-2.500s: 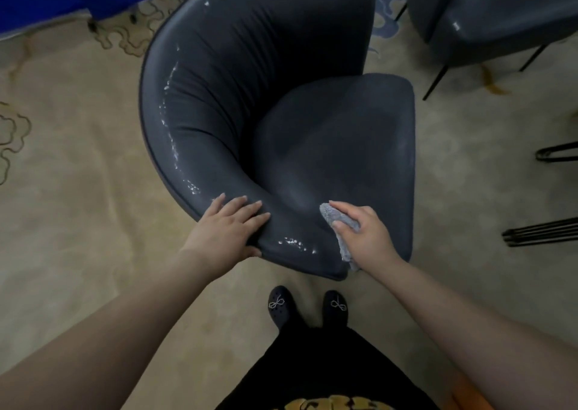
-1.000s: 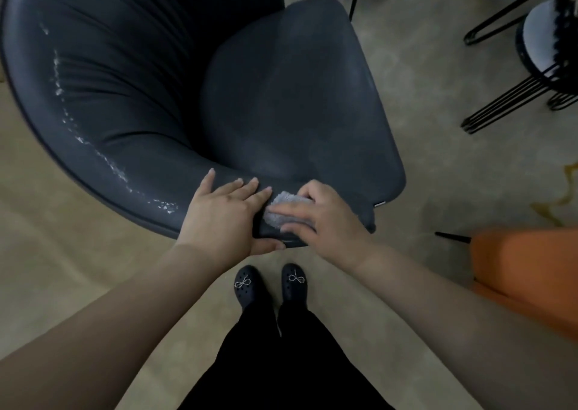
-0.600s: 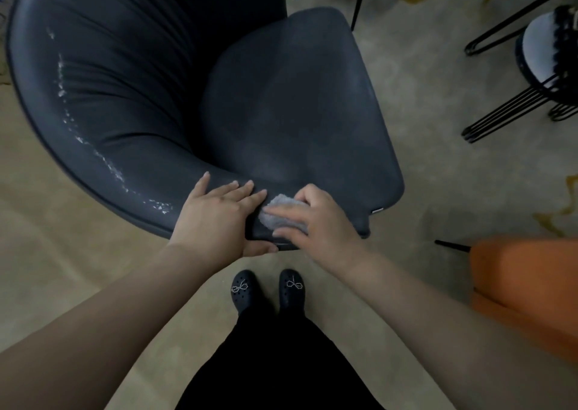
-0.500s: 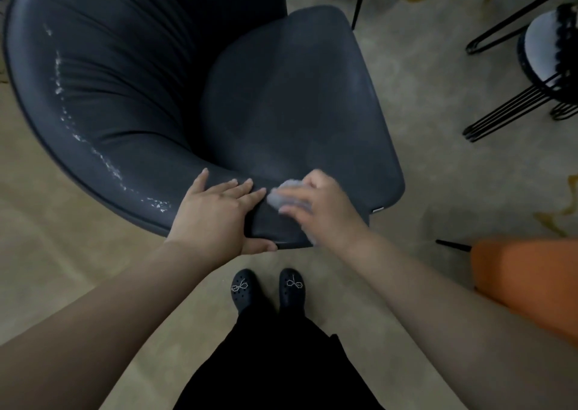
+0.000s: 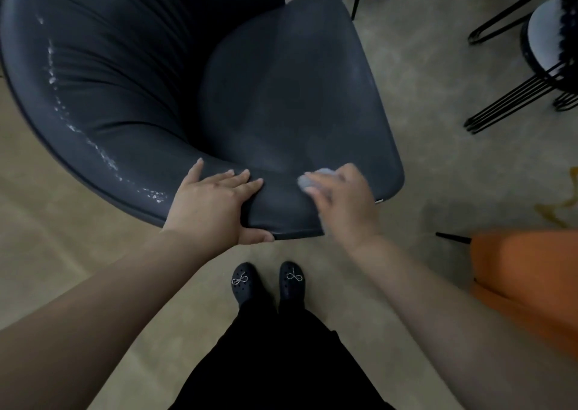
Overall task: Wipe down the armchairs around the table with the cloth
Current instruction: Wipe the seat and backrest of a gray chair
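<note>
A dark grey leather armchair (image 5: pixel 131 97) fills the upper left, its curved rim scuffed with white flakes. My left hand (image 5: pixel 215 203) rests flat on the near arm of the chair, fingers straight, thumb hooked under the edge. My right hand (image 5: pixel 344 200) holds a small grey cloth (image 5: pixel 309 181) bunched under its fingers and presses it on the near end of the arm, beside the seat cushion (image 5: pixel 297 97). The right hand is motion-blurred. Most of the cloth is hidden under the hand.
A black wire-legged stool or side table (image 5: pixel 531 75) stands at the upper right. An orange seat (image 5: pixel 531 272) is at the right edge. My black shoes (image 5: pixel 269 280) stand on the beige carpet just below the chair.
My right hand with the cloth has slid to the right along the chair arm, away from my left hand, which has stayed in place. Earlier the view shifted closer over the chair.
</note>
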The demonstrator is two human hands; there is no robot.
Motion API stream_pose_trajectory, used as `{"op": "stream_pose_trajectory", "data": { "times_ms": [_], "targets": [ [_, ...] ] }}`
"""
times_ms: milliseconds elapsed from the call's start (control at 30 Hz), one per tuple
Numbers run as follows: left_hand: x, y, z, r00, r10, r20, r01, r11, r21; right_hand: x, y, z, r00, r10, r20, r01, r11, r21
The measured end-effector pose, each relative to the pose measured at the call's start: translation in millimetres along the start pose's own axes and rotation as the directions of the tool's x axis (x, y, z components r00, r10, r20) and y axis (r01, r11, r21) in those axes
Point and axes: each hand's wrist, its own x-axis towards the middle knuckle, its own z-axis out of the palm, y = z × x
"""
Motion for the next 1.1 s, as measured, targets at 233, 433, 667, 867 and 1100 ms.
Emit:
{"op": "stream_pose_trajectory", "data": {
  "times_ms": [233,433,667,867,1100],
  "targets": [
    [-1.9,0.0,0.6,1.0,-0.003,-0.019,0.002,1.0,-0.017,-6.4,-38.7,17.2,0.994,-0.108,0.035,0.105,0.991,0.077],
    [-2.5,-0.5,0.8,1.0,-0.002,-0.028,0.002,1.0,-0.025,3.1,-0.1,-2.0,0.994,0.083,0.065,-0.082,0.996,-0.019],
    [-8.3,-8.6,-2.6,0.999,0.024,-0.046,-0.03,0.988,-0.153,7.1,-21.8,7.9,0.992,-0.056,0.117,0.035,0.983,0.181],
    [-34.5,-31.8,2.8,0.904,-0.253,-0.346,0.092,0.903,-0.419,32.6,-17.8,14.6,0.971,0.086,0.223,-0.124,0.978,0.165],
    [-74.6,-66.1,19.9,0.712,-0.621,-0.329,0.334,0.71,-0.62,11.4,-86.7,53.9,0.915,-0.265,0.304,0.13,0.907,0.399]
  ]
}}
